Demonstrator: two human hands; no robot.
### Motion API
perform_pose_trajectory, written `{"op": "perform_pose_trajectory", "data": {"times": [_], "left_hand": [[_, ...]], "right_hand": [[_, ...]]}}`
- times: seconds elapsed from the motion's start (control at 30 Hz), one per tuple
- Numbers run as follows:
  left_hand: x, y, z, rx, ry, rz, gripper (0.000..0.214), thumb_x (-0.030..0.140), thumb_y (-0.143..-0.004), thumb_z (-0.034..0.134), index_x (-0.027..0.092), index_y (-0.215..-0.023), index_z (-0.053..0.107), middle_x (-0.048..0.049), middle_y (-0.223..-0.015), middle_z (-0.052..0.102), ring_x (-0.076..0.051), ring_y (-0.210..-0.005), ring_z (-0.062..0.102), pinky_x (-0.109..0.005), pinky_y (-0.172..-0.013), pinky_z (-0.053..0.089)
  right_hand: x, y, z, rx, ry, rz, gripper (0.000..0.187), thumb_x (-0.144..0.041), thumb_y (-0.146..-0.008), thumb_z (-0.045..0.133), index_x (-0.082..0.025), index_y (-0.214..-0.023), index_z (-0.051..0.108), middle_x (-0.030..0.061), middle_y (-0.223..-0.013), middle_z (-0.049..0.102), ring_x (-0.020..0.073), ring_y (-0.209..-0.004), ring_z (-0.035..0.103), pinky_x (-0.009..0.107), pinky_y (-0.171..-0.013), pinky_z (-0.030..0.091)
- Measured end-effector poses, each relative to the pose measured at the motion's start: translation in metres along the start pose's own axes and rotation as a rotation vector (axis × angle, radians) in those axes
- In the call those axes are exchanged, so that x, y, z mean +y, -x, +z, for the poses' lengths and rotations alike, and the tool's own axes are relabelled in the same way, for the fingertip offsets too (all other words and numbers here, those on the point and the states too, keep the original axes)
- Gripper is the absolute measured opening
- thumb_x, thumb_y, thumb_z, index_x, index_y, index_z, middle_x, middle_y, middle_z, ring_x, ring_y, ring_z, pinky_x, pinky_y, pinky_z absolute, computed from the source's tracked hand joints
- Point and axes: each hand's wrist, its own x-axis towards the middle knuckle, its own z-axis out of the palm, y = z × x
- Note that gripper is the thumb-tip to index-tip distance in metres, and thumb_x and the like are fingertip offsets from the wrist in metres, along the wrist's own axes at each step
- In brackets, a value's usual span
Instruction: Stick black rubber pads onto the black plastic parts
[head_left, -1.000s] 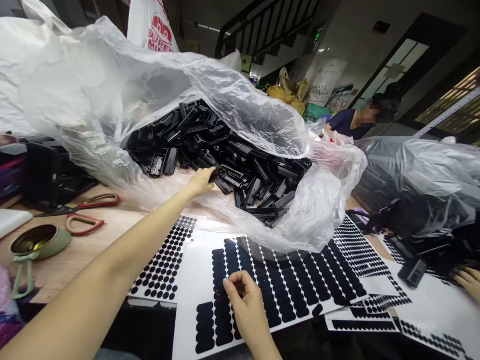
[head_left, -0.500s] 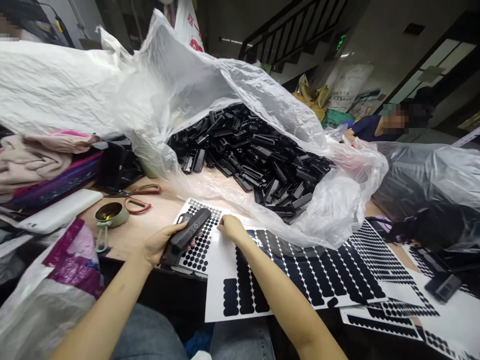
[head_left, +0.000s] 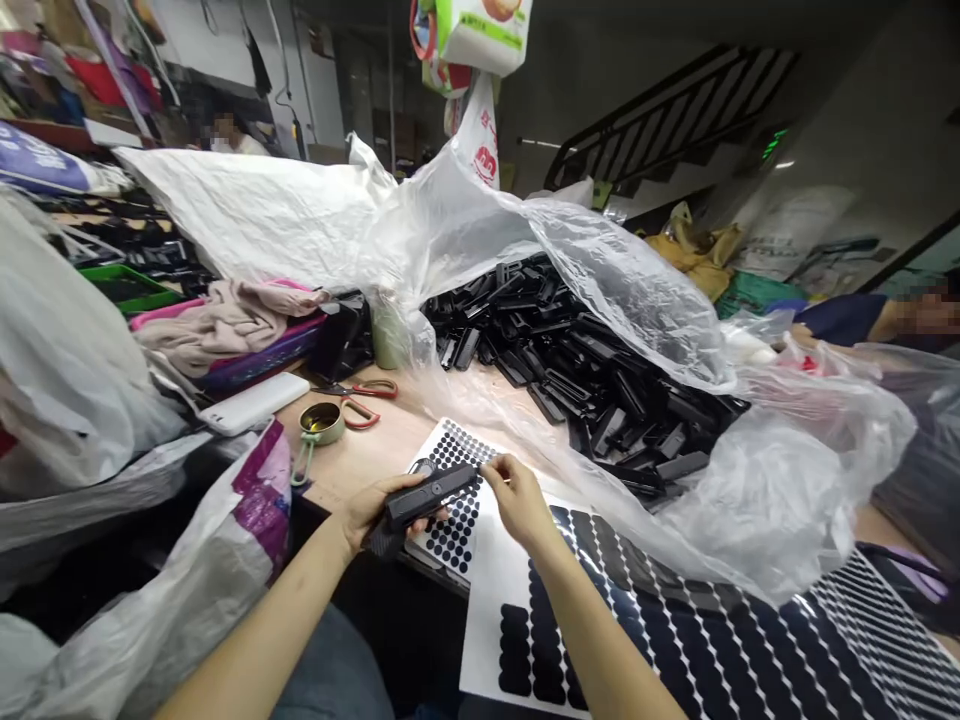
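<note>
The left hand [head_left: 367, 510] is closed around one end of a long, flat black plastic part [head_left: 433, 494], thumb on top and fingers curled underneath. The part lies nearly level, directly above the white sheet of round black adhesive dots [head_left: 457, 450], at its near edge. The right hand [head_left: 517, 498] meets the free end of the part. Its fingertips [head_left: 491, 470] are drawn together in a pinch against it, and whether they grip a dot or only touch the plastic cannot be told.

The dotted sheet lies on the pale wooden table [head_left: 375, 445]. Just right of it and overlapping its corner is a larger white sheet of oblong black pads [head_left: 525, 640], under the right forearm. Behind the dotted sheet and spreading to its right, a large crumpled clear plastic bag [head_left: 637, 300] lies open around a heap of black plastic parts [head_left: 592, 370]; the bag's lower fold touches the sheet's far edge.

To the left of the dotted sheet and a little behind it stand a small green metal cup with a loop handle [head_left: 321, 422] and red-handled scissors [head_left: 361, 390]. Farther left lie a white flat slab-shaped device [head_left: 255, 402] and a beige folded cloth [head_left: 225, 325]. A purple-and-white plastic bag [head_left: 259, 495] hangs off the table edge, near left of the sheet. Far to its right, another person's dark blue sleeve [head_left: 847, 315] shows.
</note>
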Motion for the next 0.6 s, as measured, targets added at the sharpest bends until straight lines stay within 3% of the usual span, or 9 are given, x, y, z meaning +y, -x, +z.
{"op": "perform_pose_trajectory", "data": {"times": [0.1,0.2,0.37,0.6], "left_hand": [[-0.003,0.006,-0.001,0.013,-0.037,0.021,0.034,0.035,-0.080,0.055,0.006,-0.098,0.059,-0.0116,-0.069,0.068,-0.015,-0.046,0.061,-0.021,-0.044,0.047],[-0.006,0.013,-0.001,0.021,-0.084,0.055,0.033,0.035,-0.080,0.055,0.006,-0.094,0.062,-0.0108,-0.066,0.068,-0.014,-0.046,0.061,-0.021,-0.044,0.046],[-0.011,0.022,-0.003,0.020,-0.155,0.102,0.034,0.036,-0.080,0.055,0.004,-0.085,0.064,-0.0150,-0.071,0.069,-0.014,-0.047,0.060,-0.021,-0.044,0.045],[-0.016,0.028,-0.003,0.040,-0.158,0.126,0.033,0.037,-0.077,0.058,0.005,-0.079,0.065,-0.0127,-0.066,0.069,-0.014,-0.046,0.060,-0.020,-0.043,0.045]], "right_hand": [[-0.031,0.019,0.011,-0.099,-0.136,-0.065,0.015,-0.028,-0.084,0.044,-0.020,-0.071,0.047,0.0041,-0.093,0.057,0.0169,-0.085,0.054,0.030,-0.075,0.040],[-0.046,0.030,0.021,-0.110,-0.138,-0.053,0.016,-0.023,-0.083,0.045,-0.020,-0.068,0.047,0.0069,-0.104,0.053,0.0201,-0.102,0.050,0.033,-0.085,0.038],[-0.046,0.036,0.033,-0.103,-0.134,-0.038,0.015,-0.020,-0.082,0.045,-0.020,-0.067,0.047,0.0086,-0.103,0.052,0.0223,-0.110,0.046,0.036,-0.091,0.036],[-0.046,0.042,0.041,-0.075,-0.091,-0.055,0.014,-0.020,-0.082,0.046,-0.019,-0.068,0.049,0.0100,-0.107,0.051,0.0231,-0.110,0.046,0.039,-0.094,0.035]]}}
